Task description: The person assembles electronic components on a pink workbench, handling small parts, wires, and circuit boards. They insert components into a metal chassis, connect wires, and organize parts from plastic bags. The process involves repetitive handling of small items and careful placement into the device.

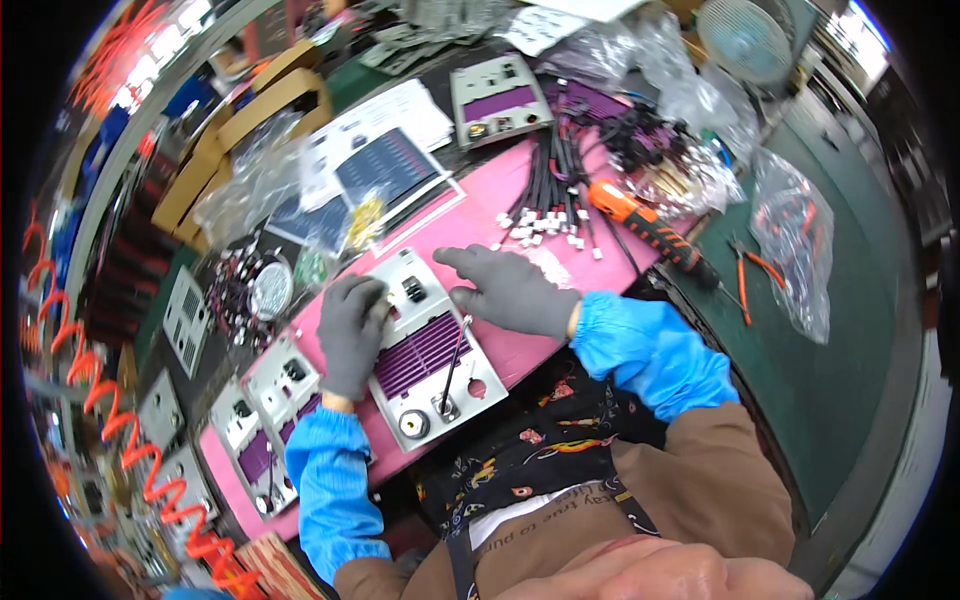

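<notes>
In front of me a silver metal panel (470,372) with purple slats lies on the pink mat. It carries a black socket-like part (413,289), a round white-and-black part (413,424) and a short dark cable (453,372). My left hand (352,335), in a grey glove, is at the panel's upper left edge with its fingers curled together; whatever lies between the fingertips is hidden. Over the panel's upper right side my gloved right hand (515,292) has its fingers stretched out and apart, holding nothing.
More silver-and-purple panels lie at the left (262,440) and at the back (498,100). An orange-and-black power screwdriver (650,230), bundled black cables (550,180) and orange-handled pliers (745,275) lie to the right. Printed sheets (390,150) and a cardboard box (250,120) stand beyond.
</notes>
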Action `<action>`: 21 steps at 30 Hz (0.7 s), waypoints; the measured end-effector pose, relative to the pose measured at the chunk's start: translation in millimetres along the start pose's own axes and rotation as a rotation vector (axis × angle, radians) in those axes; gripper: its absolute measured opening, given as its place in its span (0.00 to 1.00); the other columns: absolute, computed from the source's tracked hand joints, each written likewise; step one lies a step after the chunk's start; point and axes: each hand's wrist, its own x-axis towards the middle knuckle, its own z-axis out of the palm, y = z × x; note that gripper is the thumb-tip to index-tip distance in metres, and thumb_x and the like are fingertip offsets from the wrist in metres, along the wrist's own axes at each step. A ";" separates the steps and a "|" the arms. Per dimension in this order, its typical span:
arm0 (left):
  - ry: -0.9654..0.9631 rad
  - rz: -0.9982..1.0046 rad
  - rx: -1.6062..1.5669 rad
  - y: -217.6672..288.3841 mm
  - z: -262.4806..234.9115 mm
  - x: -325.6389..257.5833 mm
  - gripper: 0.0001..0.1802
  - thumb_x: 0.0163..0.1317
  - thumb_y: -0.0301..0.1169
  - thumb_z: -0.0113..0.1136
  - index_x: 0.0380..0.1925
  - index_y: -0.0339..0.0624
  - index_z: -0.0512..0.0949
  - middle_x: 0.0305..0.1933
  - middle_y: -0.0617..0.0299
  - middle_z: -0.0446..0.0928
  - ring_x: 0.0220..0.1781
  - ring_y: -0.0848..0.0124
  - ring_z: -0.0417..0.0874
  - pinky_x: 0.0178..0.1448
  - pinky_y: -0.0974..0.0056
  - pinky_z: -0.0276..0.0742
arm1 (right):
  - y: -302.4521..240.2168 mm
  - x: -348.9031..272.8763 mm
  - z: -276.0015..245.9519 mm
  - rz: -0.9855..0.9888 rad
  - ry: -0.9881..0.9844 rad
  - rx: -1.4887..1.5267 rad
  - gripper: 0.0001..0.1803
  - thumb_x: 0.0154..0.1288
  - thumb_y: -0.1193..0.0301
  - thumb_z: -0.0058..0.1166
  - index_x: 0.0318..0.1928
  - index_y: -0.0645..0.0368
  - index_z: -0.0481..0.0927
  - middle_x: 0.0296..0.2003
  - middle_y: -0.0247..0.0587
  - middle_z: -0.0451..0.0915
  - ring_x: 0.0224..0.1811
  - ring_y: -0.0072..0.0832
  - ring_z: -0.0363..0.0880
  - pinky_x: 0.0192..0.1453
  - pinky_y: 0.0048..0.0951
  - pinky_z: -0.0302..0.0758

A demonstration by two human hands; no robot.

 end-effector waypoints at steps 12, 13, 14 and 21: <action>-0.065 -0.159 -0.032 8.1 1.7 0.4 0.19 0.55 0.28 0.66 0.48 0.40 0.80 0.54 0.54 0.76 0.55 0.59 0.79 0.59 0.60 0.75 | 142.8 -78.7 -226.1 0.242 0.308 -0.978 0.31 0.62 0.58 0.60 0.65 0.51 0.70 0.45 0.56 0.81 0.45 0.53 0.81 0.52 0.44 0.77; -0.056 -0.174 -0.061 8.2 2.4 -0.3 0.19 0.54 0.28 0.66 0.48 0.39 0.80 0.53 0.54 0.76 0.55 0.60 0.79 0.59 0.60 0.76 | 153.6 -78.3 -218.9 0.260 0.314 -1.069 0.36 0.60 0.58 0.61 0.68 0.49 0.66 0.45 0.59 0.80 0.46 0.59 0.79 0.53 0.48 0.75; -0.057 -0.164 -0.054 6.2 2.5 0.1 0.19 0.54 0.28 0.66 0.48 0.39 0.80 0.53 0.54 0.76 0.55 0.60 0.79 0.59 0.60 0.76 | 162.3 -74.6 -214.4 0.345 0.306 -0.994 0.36 0.60 0.58 0.61 0.68 0.50 0.65 0.46 0.59 0.80 0.47 0.58 0.79 0.53 0.47 0.76; -0.061 -0.126 0.016 6.1 0.7 1.5 0.19 0.54 0.28 0.67 0.47 0.38 0.81 0.53 0.53 0.76 0.55 0.59 0.79 0.59 0.61 0.75 | 195.5 -43.3 -243.6 0.462 0.453 -0.661 0.27 0.60 0.62 0.59 0.62 0.38 0.75 0.40 0.52 0.84 0.44 0.49 0.83 0.51 0.43 0.77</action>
